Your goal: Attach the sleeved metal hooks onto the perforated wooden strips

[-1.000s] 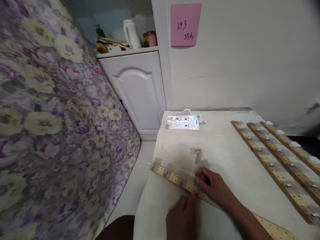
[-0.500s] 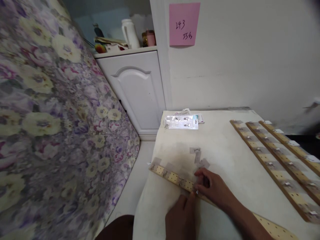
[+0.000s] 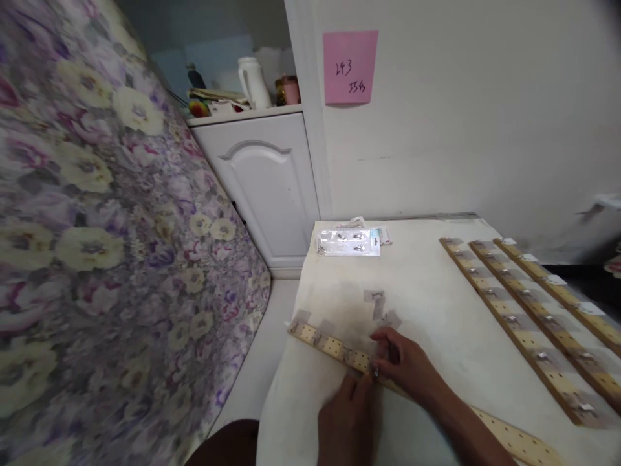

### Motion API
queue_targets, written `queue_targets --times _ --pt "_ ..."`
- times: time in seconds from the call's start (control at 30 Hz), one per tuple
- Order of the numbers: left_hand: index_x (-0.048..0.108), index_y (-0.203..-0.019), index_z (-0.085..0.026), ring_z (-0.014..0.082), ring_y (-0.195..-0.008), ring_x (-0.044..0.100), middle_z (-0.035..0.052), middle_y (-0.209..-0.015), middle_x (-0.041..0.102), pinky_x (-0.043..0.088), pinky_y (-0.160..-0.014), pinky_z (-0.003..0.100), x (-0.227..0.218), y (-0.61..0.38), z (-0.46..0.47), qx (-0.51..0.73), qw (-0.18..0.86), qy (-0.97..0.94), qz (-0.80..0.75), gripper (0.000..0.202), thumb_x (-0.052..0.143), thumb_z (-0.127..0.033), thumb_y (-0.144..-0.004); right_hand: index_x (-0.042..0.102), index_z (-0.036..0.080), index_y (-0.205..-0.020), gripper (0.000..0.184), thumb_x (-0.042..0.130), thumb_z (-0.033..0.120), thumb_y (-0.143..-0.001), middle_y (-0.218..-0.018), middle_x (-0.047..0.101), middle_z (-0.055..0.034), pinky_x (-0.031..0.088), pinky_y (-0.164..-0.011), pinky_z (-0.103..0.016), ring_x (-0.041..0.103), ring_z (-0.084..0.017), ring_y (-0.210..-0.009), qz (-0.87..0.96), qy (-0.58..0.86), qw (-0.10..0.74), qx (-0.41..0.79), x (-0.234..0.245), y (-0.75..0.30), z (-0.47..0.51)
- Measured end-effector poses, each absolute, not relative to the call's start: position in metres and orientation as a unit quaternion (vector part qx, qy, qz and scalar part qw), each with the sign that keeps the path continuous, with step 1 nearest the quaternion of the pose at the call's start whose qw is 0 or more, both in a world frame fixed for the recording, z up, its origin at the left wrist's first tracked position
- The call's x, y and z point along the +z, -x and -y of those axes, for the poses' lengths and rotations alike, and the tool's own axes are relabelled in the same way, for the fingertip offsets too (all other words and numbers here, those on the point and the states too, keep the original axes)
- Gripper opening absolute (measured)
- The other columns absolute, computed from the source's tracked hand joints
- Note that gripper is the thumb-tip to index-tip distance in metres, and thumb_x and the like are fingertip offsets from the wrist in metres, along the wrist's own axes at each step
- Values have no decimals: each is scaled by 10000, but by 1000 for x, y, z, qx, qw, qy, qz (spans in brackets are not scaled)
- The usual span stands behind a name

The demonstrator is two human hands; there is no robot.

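Note:
A long wooden strip with rows of holes (image 3: 326,343) lies slantwise along the near edge of a white table (image 3: 427,291). My right hand (image 3: 406,364) rests on the strip with its fingertips pinching a small metal piece (image 3: 375,372) against it. From below, my left hand (image 3: 347,421) meets the same spot, thumb and fingers touching the strip beside the piece. Clear tape patches (image 3: 378,307) lie on the table just beyond my fingers.
Three more wooden strips (image 3: 514,310) with metal clips taped on lie at the right. A clear blister pack (image 3: 348,242) sits at the table's far edge by the wall. A flowered mattress (image 3: 107,246) leans at the left; a white cabinet (image 3: 264,181) stands behind it.
Both hands stay at the same spot on the strip, shifting only slightly. The camera has tipped up a little, so everything sits slightly lower in view.

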State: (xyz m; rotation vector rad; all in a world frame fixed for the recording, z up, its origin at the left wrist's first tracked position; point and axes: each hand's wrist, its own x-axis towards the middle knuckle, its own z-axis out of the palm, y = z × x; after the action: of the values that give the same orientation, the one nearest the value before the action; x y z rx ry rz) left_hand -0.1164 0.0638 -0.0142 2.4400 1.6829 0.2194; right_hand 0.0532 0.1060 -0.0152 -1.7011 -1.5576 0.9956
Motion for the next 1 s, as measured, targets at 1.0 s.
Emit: queue_targets --times 1.0 --pt "659 -1025 -250 137 -822 708 -6 -931 749 536 -717 212 -5 118 -59 300 115 -773 -547 325 373 -168 -895 550 240 -793 93 589 256 -710 -889 585 -33 437 -778 -314 550 -226 -891 629 684 297 220 -13 -95 -22"
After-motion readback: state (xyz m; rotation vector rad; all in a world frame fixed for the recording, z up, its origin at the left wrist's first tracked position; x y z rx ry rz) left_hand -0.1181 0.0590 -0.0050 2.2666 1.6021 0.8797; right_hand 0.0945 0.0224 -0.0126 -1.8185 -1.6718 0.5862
